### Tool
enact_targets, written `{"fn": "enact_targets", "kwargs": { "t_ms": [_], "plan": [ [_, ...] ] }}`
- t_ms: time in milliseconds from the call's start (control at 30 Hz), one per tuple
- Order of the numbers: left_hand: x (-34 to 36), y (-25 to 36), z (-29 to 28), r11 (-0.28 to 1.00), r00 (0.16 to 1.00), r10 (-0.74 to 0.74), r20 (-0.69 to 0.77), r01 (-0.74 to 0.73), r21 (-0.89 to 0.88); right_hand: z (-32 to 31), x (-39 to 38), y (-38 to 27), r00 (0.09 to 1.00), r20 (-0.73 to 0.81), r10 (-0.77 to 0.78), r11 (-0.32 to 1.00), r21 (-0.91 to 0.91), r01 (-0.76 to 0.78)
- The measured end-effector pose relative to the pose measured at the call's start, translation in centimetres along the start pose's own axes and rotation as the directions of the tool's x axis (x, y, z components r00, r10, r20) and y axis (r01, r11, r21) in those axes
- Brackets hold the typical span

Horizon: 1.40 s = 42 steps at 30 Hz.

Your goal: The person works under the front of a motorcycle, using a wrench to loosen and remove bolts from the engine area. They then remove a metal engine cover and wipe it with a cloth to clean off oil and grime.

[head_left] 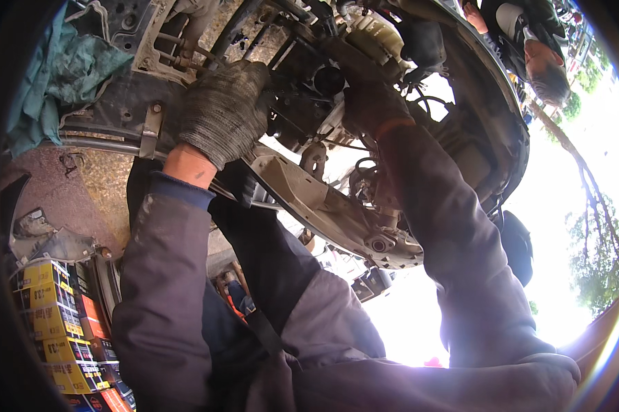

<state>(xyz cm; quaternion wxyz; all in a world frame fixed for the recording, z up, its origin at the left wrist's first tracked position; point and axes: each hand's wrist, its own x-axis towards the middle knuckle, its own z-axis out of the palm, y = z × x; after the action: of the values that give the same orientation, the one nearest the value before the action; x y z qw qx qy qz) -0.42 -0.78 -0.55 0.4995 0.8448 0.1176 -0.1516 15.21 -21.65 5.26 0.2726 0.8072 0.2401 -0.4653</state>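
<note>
My left hand [228, 110], in a dirty grey knit glove, reaches into the exposed front of a vehicle. Its fingers curl round at the edge of the dark machinery, and whatever they grip is hidden. My right hand [376, 106], in a dark glove, is deep in shadow among the parts to the right, its fingers impossible to make out. Between the two hands sits a dark round part [329, 81]. A yellowish plastic reservoir [377, 40] lies just beyond my right hand. Below my hands runs a dusty metal body rail [302, 189].
A teal cloth [73, 72] drapes over the frame at the far left. Stacked yellow and orange boxes [52, 302] stand at the lower left. A curved dark fender [505, 117] bounds the right side. Another person [544, 62] is at the upper right.
</note>
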Motion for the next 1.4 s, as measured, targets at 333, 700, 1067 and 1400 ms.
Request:
{"fn": "enact_targets", "kwargs": {
  "t_ms": [333, 700, 1067, 1400],
  "plan": [
    [0.0, -0.2, 0.2, 0.998, 0.998, 0.052, -0.046, -0.052, -0.019, -1.4, 0.7, -1.6, 0.972, -0.224, -0.069, 0.925, 0.350, 0.147],
    [0.0, 0.5, -0.8, 0.994, 0.999, -0.002, -0.038, -0.002, -0.105, -1.8, 2.3, -0.9, 0.960, -0.184, -0.210, 0.825, 0.493, 0.275],
    [0.1, 0.6, -0.8, 0.993, 0.999, 0.015, -0.042, -0.019, -0.116, -0.9, 2.4, -0.3, 0.989, -0.119, -0.092, 0.870, 0.473, 0.137],
    [0.0, 0.7, -0.7, 0.998, 0.998, 0.018, -0.062, -0.021, -0.053, -1.4, 1.4, -0.1, 0.996, 0.064, -0.066, 0.988, 0.145, 0.057]
  ]
}}
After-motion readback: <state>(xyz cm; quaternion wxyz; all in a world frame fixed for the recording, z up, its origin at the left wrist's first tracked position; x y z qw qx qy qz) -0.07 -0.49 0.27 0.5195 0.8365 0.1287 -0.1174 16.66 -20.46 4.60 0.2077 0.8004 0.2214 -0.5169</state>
